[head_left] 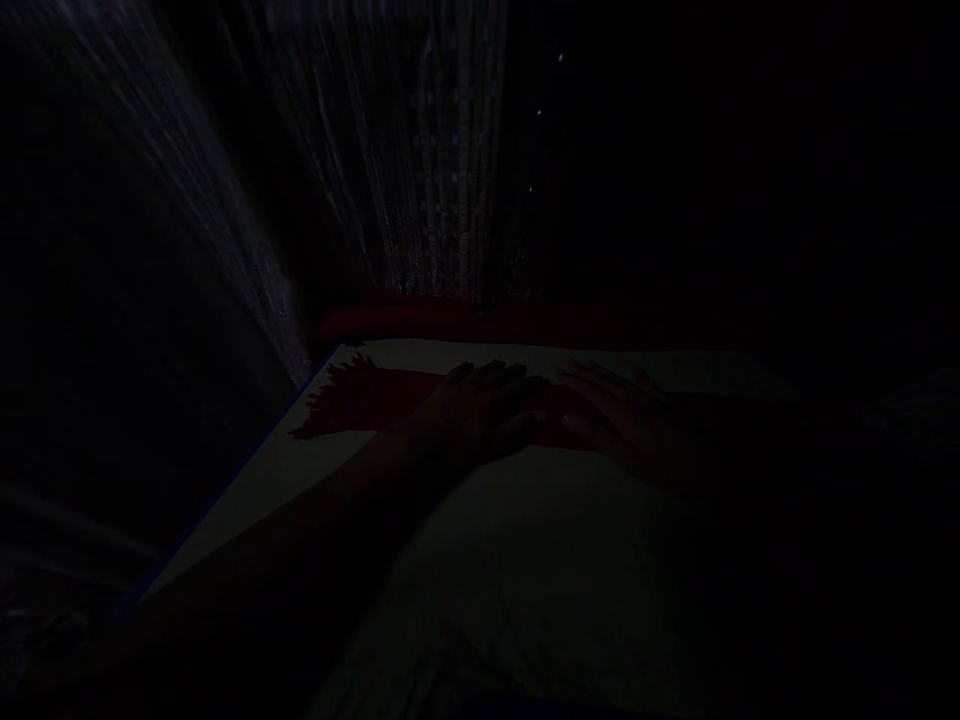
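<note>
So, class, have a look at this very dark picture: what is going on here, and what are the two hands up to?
A person presses both hands flat on a red fringed cloth. The left hand and right hand lie side by side, fingers spread and open. The cloth is spread on a pale flat surface with a blue edge. A longer band of red fabric lies behind it. The light is too dim to show more.
</note>
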